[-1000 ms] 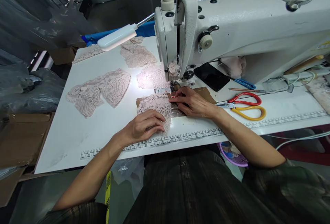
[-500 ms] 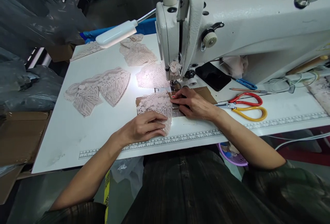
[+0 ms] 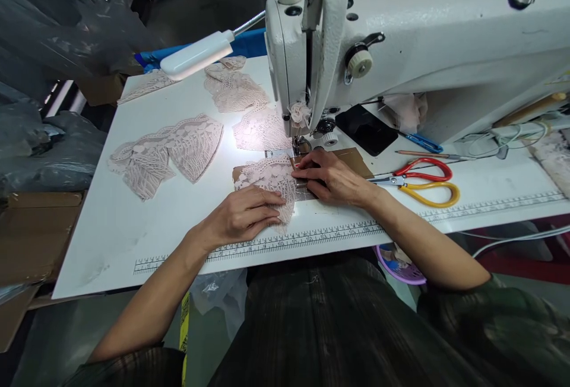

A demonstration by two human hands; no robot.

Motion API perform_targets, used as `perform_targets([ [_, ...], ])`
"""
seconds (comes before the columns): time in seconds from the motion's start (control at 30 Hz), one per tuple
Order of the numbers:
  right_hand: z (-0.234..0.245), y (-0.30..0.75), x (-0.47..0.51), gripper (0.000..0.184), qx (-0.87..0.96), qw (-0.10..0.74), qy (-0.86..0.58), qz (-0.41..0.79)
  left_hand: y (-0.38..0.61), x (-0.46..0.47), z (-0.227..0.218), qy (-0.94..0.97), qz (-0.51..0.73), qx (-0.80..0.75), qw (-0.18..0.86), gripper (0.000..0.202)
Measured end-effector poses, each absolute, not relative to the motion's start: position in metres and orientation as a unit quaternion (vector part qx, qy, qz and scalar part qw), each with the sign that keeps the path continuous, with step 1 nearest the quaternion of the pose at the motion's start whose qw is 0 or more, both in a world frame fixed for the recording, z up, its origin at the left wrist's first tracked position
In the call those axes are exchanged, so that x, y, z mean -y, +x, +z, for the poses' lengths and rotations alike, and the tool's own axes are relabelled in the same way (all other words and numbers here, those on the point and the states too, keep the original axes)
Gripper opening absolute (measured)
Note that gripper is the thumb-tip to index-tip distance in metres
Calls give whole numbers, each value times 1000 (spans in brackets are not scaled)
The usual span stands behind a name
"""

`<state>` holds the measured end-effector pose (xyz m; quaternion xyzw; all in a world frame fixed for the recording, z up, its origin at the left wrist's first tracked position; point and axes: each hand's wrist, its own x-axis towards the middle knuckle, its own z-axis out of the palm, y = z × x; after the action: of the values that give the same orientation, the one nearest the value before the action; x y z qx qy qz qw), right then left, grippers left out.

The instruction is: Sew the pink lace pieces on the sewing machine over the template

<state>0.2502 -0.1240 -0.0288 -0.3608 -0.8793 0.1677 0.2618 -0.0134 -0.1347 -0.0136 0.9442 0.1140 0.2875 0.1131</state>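
Note:
A pale pink lace piece [image 3: 267, 174] lies on the sewing machine's bed, in front of the presser foot [image 3: 297, 146]. My left hand [image 3: 244, 212] rests on its lower part with the fingers stretched out flat. At the right edge of the lace, my right hand [image 3: 327, 178] has its fingers bent and drawn together, the fingertips pinching that edge. The thumb is mostly hidden. Another lace piece [image 3: 260, 129] sits under the lamp's light, left of the needle. Brown card [image 3: 354, 161] shows beside my right hand, on the metal plate.
More lace pieces [image 3: 167, 149] lie on the white table [image 3: 102, 227]. Scissors with red and yellow handles [image 3: 427, 182], a black phone [image 3: 366, 129] and a blue-handled tool [image 3: 424, 142] lie right. A lamp [image 3: 196, 56] overhangs the back. A printed ruler [image 3: 249, 249] runs along the front edge.
The whole view has shifted slightly. My hands and the lace stay almost in place; my right fingertips have closed a little at the lace's edge.

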Motion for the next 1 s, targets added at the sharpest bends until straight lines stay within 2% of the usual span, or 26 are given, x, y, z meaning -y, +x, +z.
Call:
perform_targets([
  [0.43,-22,255,128,41,859,291,-361,219,-11,136,-12,943,290,-115,119,8],
  [0.8,-20,253,138,39,906,206,-335,159,-11,138,-10,942,289,-133,103,3],
  [0.9,-19,253,138,38,906,203,-334,164,-12,140,-8,942,281,-147,108,6],
  [1.0,-17,253,138,40,904,204,-332,176,-12,144,-5,939,283,-158,117,19],
])
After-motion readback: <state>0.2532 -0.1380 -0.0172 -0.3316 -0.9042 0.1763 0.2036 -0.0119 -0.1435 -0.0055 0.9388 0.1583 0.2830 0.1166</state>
